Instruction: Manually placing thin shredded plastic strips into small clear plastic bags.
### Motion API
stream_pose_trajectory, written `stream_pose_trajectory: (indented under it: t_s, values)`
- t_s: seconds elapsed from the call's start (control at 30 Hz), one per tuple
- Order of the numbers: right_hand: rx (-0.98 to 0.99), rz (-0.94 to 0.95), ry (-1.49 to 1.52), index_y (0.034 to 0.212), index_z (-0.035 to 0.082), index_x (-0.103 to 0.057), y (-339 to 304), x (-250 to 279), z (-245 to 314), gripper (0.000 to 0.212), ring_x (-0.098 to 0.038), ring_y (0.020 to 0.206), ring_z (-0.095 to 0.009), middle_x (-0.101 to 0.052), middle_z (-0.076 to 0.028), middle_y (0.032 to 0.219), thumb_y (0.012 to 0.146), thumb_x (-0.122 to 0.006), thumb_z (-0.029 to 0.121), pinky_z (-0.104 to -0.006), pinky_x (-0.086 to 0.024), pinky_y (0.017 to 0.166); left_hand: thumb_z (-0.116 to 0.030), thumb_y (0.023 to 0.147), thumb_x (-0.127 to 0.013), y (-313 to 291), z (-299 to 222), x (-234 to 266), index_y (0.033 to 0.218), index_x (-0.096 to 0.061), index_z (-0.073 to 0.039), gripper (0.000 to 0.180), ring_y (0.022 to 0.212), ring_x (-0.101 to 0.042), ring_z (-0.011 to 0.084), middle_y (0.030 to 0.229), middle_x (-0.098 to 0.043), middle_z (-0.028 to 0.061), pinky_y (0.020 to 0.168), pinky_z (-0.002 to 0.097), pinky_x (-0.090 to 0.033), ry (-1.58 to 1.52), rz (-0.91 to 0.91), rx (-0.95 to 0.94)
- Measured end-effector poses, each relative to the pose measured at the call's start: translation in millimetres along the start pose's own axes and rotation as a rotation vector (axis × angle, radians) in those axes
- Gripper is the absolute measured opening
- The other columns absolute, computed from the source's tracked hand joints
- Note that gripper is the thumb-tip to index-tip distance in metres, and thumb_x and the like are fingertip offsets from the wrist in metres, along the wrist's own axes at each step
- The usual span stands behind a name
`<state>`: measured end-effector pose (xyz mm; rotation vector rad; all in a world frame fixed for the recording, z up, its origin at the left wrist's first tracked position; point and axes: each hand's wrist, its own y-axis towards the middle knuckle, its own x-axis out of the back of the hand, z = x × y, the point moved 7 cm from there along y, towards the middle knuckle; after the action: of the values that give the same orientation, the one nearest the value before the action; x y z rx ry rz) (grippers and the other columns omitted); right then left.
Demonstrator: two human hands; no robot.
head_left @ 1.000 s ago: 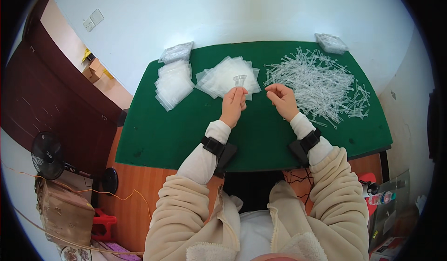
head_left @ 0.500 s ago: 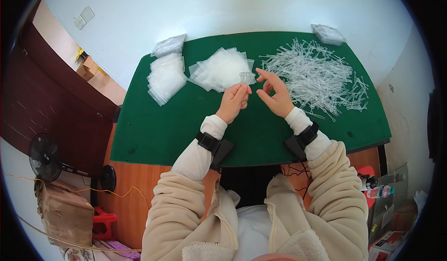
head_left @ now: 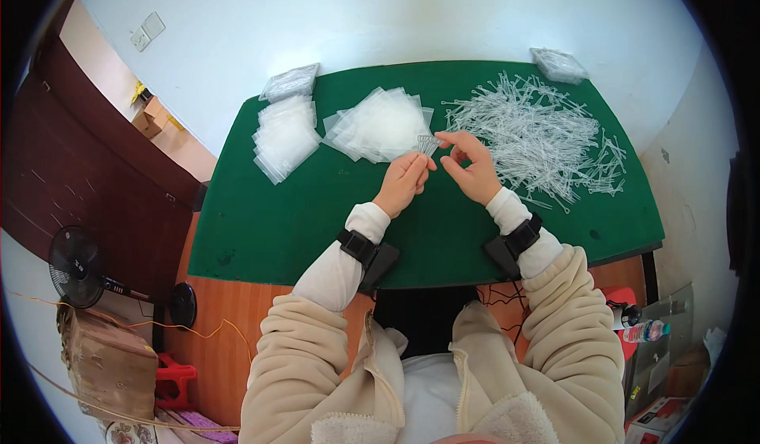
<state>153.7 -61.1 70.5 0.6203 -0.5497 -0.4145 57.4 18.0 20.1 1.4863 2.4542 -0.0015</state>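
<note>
Over the middle of the green table [head_left: 332,230], my left hand [head_left: 404,184] pinches a small fanned bundle of thin looped pins [head_left: 427,144], their loop ends up. My right hand [head_left: 473,171] is just right of it, thumb and forefinger apart. Its forefinger tip reaches the bundle's right edge; whether it touches, I cannot tell. Behind my hands lies a spread of clear plastic bags [head_left: 378,123]. To the right is a large loose heap of similar thin, shiny looped pins [head_left: 538,131]; whether they are metal or plastic is unclear.
A second stack of clear bags [head_left: 283,139] lies on the left, with a filled clear packet [head_left: 290,82] behind it. Another filled packet [head_left: 559,65] sits at the far right corner. A black fan [head_left: 77,266] and a cardboard box [head_left: 111,365] stand left of the table.
My right hand's forefinger has come down and in to the bundle's edge. My left hand has shifted slightly right and nearer to me, still holding the pins.
</note>
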Motion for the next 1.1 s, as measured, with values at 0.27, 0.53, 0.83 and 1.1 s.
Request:
stream_pose_trajectory:
  t_s: [0.27, 0.53, 0.83, 1.1]
  values:
    - [-0.040, -0.049, 0.035, 0.110, 0.009, -0.056, 0, 0, -1, 0.041, -0.042, 0.056, -0.007, -0.052, -0.001, 0.083, 0.070, -0.056, -0.001, -0.0199, -0.037, 0.053, -0.023, 0.093, -0.038, 0, 1, 3, 0.084, -0.053, -0.004, 0.025, 0.048, -0.028, 0.0029, 0.058, -0.036, -0.0047, 0.043, 0.0181, -0.023, 0.018, -0.044, -0.010]
    - [-0.065, -0.046, 0.042, 0.108, 0.008, -0.055, -2, 0, -8, 0.038, -0.043, 0.056, -0.006, -0.052, 0.000, 0.079, 0.071, -0.057, 0.000, -0.0196, -0.038, 0.052, -0.023, 0.093, -0.039, 1, 3, 4, 0.084, -0.054, -0.005, 0.026, 0.048, -0.029, 0.0028, 0.059, -0.037, -0.0046, 0.043, 0.0177, -0.024, 0.036, -0.069, -0.008]
    - [-0.099, -0.048, 0.070, 0.108, 0.006, -0.054, -2, -2, -11, 0.037, -0.043, 0.057, -0.006, -0.053, -0.001, 0.080, 0.072, -0.057, 0.000, -0.0193, -0.039, 0.053, -0.024, 0.093, -0.039, 1, 4, 5, 0.085, -0.054, -0.004, 0.026, 0.049, -0.029, 0.0027, 0.059, -0.037, -0.0046, 0.043, 0.0178, -0.025, 0.036, -0.061, 0.003]
    - [-0.105, -0.056, 0.081, 0.106, 0.006, -0.055, -3, -2, -12, 0.035, -0.043, 0.057, -0.006, -0.054, -0.001, 0.080, 0.072, -0.057, 0.001, -0.0191, -0.039, 0.053, -0.025, 0.093, -0.039, 1, 4, 5, 0.085, -0.054, -0.004, 0.026, 0.049, -0.029, 0.0031, 0.059, -0.037, -0.0044, 0.043, 0.0179, -0.024, 0.026, -0.058, -0.006]
